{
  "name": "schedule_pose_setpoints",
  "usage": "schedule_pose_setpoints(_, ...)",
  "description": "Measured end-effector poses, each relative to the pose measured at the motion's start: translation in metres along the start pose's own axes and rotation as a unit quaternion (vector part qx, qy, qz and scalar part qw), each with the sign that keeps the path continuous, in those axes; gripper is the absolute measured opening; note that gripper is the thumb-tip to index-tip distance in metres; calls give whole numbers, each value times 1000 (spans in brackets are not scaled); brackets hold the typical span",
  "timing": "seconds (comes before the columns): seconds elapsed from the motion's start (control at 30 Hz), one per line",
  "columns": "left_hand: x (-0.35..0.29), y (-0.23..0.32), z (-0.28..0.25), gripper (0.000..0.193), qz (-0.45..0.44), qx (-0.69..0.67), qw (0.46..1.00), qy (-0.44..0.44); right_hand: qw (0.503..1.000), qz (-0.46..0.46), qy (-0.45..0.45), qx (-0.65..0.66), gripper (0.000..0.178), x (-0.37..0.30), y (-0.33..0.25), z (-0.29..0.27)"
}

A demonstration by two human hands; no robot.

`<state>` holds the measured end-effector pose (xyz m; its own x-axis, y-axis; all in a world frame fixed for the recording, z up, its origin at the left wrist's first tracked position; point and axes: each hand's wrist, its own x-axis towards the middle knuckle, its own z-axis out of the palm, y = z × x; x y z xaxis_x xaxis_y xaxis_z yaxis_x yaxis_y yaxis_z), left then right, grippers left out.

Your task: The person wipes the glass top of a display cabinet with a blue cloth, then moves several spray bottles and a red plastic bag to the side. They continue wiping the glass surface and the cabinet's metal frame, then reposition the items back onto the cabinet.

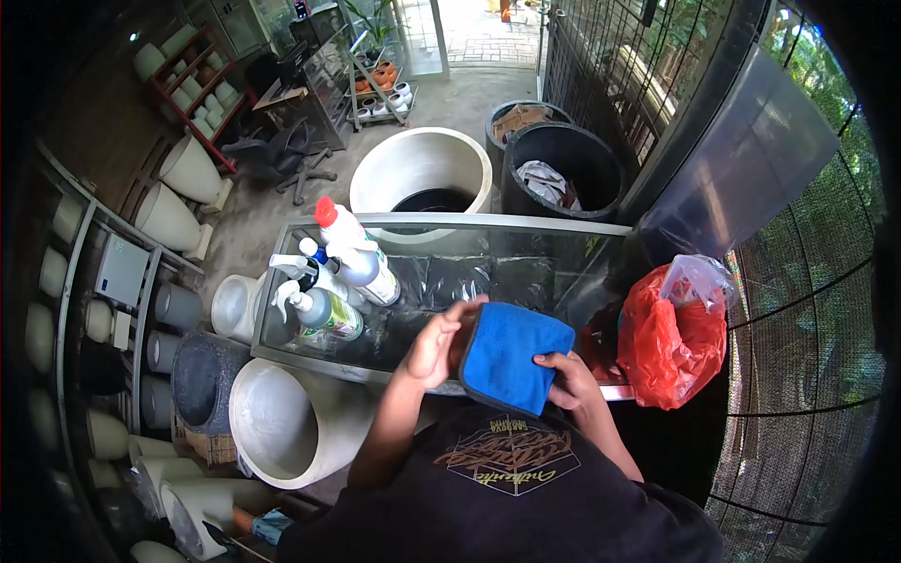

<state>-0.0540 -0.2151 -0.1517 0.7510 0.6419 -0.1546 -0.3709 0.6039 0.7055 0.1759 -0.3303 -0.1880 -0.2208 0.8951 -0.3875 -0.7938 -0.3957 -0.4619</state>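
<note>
A folded blue cloth (518, 355) with a dark edge hangs in front of my chest, above the near edge of a glass-topped table (450, 255). My right hand (571, 379) grips its right side, thumb on top and fingers underneath. Beside the cloth's left edge is my left hand (439, 343), palm turned up and fingers stretched out; whether the fingertips touch the cloth is hard to see. To the left on the glass stand several bottles, among them a spray bottle (327, 313) with a white trigger and a taller bottle (361, 258) with a red cap.
A red plastic bag (671, 338) sits at the table's right end. Beyond the table stand a large white pot (422, 169) and a black bin (563, 169) with wrappings inside. Another white pot (274, 422) lies close at left. Mesh netting (798, 394) borders the right side.
</note>
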Motion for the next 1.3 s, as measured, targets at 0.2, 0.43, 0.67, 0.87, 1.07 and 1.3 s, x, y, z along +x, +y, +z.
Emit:
schedule_pose_setpoints(0.2, -13, -45, -6, 46, -24, 85, 993, 75, 996, 21, 1, -84, 50, -1, -4, -6)
schedule_pose_setpoints(0.43, -9, -40, -27, 47, 247, 376, 845, 290, 948, -241, 155, -138, 31, 70, -63, 31)
schedule_pose_setpoints(0.67, -29, -83, -85, 17, 333, 366, 765, 412, 579, -268, 290, -714, 72, 234, -121, -28)
schedule_pose_setpoints(0.87, -28, -78, -77, 14, 343, 381, 749, 421, 489, -346, 48, -799, 53, 266, -63, -17)
schedule_pose_setpoints(1.07, -29, -81, -81, 12, 338, 392, 741, 428, 599, -312, -117, -728, 35, 152, -9, 9)
schedule_pose_setpoints(1.3, -24, -85, -81, 10, 320, 430, 726, 431, 808, -349, 126, -458, 27, 88, -40, -1)
